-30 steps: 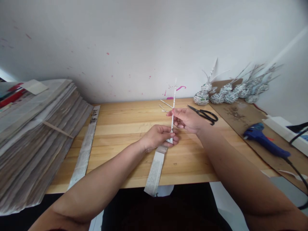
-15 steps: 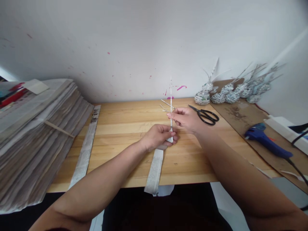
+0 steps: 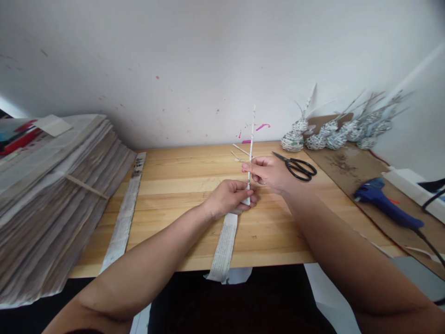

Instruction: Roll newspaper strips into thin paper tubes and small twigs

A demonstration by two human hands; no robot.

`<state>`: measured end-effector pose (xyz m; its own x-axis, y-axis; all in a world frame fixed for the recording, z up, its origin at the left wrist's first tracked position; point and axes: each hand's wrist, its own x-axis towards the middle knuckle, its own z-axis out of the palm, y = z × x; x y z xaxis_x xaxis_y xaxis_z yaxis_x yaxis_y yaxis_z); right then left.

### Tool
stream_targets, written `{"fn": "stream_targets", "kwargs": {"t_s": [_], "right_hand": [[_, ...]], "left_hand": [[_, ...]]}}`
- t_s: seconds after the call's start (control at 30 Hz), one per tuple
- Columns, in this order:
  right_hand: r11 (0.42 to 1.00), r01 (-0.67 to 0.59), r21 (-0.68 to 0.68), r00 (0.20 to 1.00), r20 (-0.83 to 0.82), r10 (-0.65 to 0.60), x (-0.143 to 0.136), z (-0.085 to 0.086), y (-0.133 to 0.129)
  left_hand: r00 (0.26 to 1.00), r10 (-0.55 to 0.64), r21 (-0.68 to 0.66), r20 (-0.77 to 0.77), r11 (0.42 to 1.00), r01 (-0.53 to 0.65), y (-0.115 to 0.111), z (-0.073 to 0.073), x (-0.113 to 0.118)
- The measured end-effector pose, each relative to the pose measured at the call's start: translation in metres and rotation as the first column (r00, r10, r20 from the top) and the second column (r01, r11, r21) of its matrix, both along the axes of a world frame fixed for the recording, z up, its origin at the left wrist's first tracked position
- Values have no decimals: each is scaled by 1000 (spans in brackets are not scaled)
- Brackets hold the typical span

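Observation:
My right hand (image 3: 266, 172) pinches a thin rolled paper stick (image 3: 252, 132), which points up and away from me with a slight lean to the right. Below it, my left hand (image 3: 232, 195) is closed on the flat newspaper strip (image 3: 223, 246) where it runs into the roll. The strip's loose end trails under the left hand, over the table's front edge. Close to the right hand lie black-handled scissors (image 3: 299, 168). Two short thin paper pieces (image 3: 240, 149) rest behind the hands.
On the left a tall newspaper stack (image 3: 69, 195) stands beside a long paper strip (image 3: 127, 204). Several woven paper gourd shapes (image 3: 292, 139) stand at the back right. A blue glue gun (image 3: 385, 202) and a white power strip (image 3: 410, 185) lie on brown cardboard (image 3: 342, 171).
The paper stick's top has tipped to the right and now looks slightly thicker. The strip has shifted a little at the left hand. Both hands stay in nearly the same place.

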<state>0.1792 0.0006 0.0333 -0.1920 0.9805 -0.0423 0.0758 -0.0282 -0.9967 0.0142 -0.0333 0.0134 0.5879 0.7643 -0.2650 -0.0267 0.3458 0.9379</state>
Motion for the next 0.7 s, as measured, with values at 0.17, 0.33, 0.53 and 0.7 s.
{"fn": "stream_targets", "kwargs": {"t_s": [0.17,0.33,0.53,0.7], "right_hand": [[968,-213,-134,969,-155,192,9,5,1],[979,-172,-108,979,-130,158,11,3,3],[998,-30,-46,999,-36,28,2,-2,2],[993,-101,-66,994,-49,97,7,1,2]], "left_hand": [[999,-16,-23,50,1000,17,1,0,-2],[999,-11,-7,33,1000,11,2,-2,-1],[1000,-13,13,-8,1000,13,1,-2,0],[999,-18,-16,31,1000,19,2,-5,0]]}}
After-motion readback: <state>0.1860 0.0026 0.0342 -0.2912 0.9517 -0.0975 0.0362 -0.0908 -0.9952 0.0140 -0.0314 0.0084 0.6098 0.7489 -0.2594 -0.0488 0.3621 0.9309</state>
